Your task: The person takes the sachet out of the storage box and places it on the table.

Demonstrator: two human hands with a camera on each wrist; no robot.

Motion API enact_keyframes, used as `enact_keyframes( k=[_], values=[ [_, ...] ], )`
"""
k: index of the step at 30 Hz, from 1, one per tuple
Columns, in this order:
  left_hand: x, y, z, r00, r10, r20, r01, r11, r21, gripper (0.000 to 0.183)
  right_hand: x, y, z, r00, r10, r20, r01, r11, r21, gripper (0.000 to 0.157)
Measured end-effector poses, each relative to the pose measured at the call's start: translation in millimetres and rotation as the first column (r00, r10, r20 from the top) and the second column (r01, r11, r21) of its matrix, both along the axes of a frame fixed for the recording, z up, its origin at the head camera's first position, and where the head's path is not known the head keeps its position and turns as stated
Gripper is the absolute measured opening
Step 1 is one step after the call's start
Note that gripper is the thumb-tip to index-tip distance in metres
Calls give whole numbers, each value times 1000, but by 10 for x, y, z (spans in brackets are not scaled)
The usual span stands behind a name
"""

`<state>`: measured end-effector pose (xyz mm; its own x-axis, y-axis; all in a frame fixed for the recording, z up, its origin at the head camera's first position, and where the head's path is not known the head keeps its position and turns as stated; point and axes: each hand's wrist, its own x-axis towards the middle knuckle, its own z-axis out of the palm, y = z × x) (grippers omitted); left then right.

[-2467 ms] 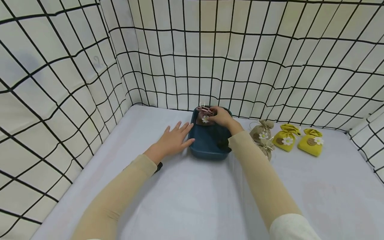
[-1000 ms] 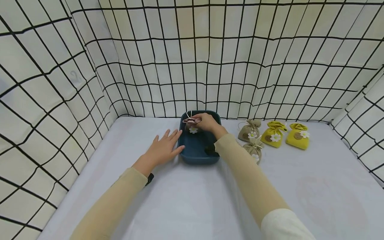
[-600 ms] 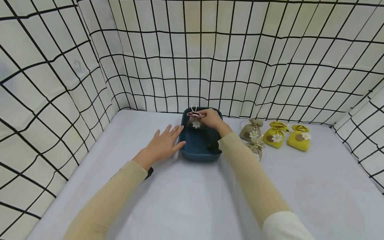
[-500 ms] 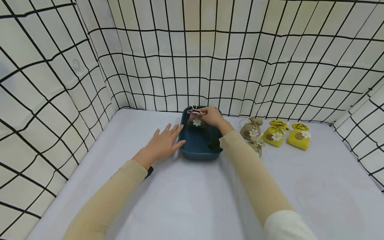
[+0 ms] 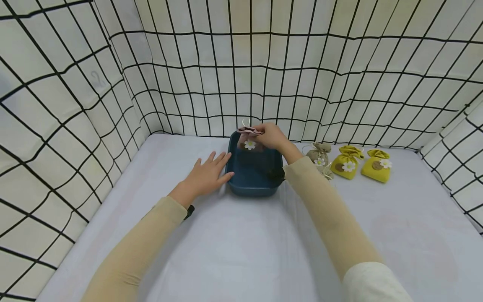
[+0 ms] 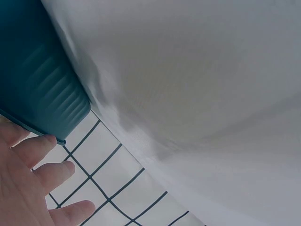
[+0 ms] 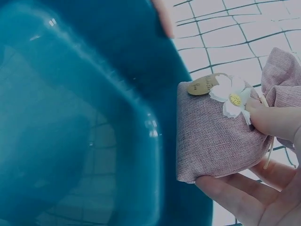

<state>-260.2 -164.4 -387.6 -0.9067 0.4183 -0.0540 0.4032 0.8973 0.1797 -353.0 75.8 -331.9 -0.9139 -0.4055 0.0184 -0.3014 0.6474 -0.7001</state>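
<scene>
My right hand (image 5: 274, 137) grips a pink drawstring pouch (image 7: 221, 132) by its gathered neck, thumb next to a white daisy. The pouch, with a brown tag on its front, hangs over the far end of a dark blue plastic basin (image 5: 254, 192). In the right wrist view the basin's inside shows to the left of the pouch, with nothing lying in the part that is seen. My left hand (image 5: 205, 176) spreads its fingers along the basin's left rim. The left wrist view shows those fingertips right at the rim of the ribbed basin wall (image 6: 51, 94).
Right of the basin lie two beige pouches, the back one (image 5: 319, 154) partly over the front one (image 5: 325, 170). Beyond them lie a yellow pouch (image 5: 347, 162) and another yellow pouch (image 5: 377, 166). Black netting (image 5: 260, 67) over white walls encloses the white table (image 5: 226, 251).
The right hand has raised the pink pouch from lower inside the basin to about the far rim. The left hand stays at the basin's left edge. The head view has shifted slightly.
</scene>
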Motion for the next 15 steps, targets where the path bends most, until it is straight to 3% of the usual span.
enact_keyframes(
  k=[6, 15],
  values=[
    [-4, 16, 17, 1000, 3, 10, -3, 1000, 8, 76, 28, 75, 109, 1000, 2, -18, -2, 1000, -20, 33],
    [-8, 21, -1, 1000, 14, 21, -14, 1000, 3, 77, 118, 193, 274, 996, -22, 88, 31, 995, -97, 40]
  ],
)
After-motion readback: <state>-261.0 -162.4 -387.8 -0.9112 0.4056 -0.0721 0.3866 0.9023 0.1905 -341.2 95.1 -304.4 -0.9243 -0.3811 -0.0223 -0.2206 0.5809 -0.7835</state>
